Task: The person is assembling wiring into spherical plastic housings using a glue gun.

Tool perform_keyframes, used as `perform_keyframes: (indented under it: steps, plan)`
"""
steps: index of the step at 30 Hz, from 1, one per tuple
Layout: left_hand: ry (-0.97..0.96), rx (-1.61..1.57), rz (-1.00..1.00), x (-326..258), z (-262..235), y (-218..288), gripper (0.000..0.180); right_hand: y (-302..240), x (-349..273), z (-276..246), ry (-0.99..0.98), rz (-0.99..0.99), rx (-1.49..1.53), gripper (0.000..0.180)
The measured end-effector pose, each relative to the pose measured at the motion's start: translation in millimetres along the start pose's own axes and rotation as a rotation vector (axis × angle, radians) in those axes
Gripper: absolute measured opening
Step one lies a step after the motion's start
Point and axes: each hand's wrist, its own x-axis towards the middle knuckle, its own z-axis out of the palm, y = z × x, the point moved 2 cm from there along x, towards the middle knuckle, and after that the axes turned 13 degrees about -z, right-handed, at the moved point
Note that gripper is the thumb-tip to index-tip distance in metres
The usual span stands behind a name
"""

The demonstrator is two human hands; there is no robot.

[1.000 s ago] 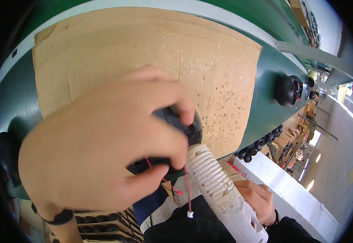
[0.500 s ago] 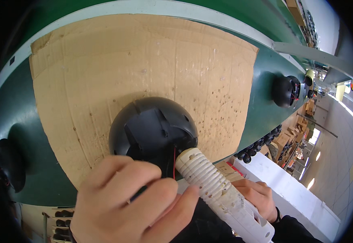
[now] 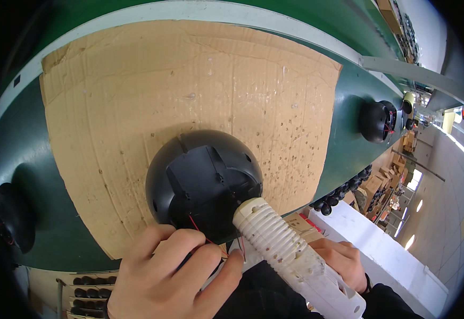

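A glossy black round shell (image 3: 205,154) rests on the cardboard sheet (image 3: 136,80), its recessed side toward me. Thin red wires (image 3: 193,222) come out at its near edge. My left hand (image 3: 176,271) is closed at that edge, thumb and forefinger pinched on a red wire. My right hand (image 3: 341,260) is wrapped round a white gun-shaped tool with a ribbed barrel (image 3: 272,231). The barrel's front end is right at the shell's near right edge; its tip is hidden. The palm side of my left hand is out of sight.
Another black shell (image 3: 14,218) sits on the green table (image 3: 46,234) at left. One more with red wires (image 3: 374,122) is at right. Several black rounds (image 3: 330,202) are heaped beyond the table edge. Racks of black parts (image 3: 91,292) stand at lower left.
My left hand has drawn back slightly down from the shell, and the red wire now slants from shell to fingers. The tool stays almost in place at the shell's edge.
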Motion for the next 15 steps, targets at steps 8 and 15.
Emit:
perform_keyframes:
  steps: [8, 15]
  plan:
    - [0.03, 0.044, 0.017, -1.2, 7.4, 4.0, 0.034, -9.0, -6.7, -2.7, 0.013, 0.096, -0.041, 0.033]
    - [0.202, -0.011, -0.122, -28.6, 9.9, -4.2, 0.045, -4.0, -6.8, 1.1, 0.079, 0.141, 0.044, 0.034]
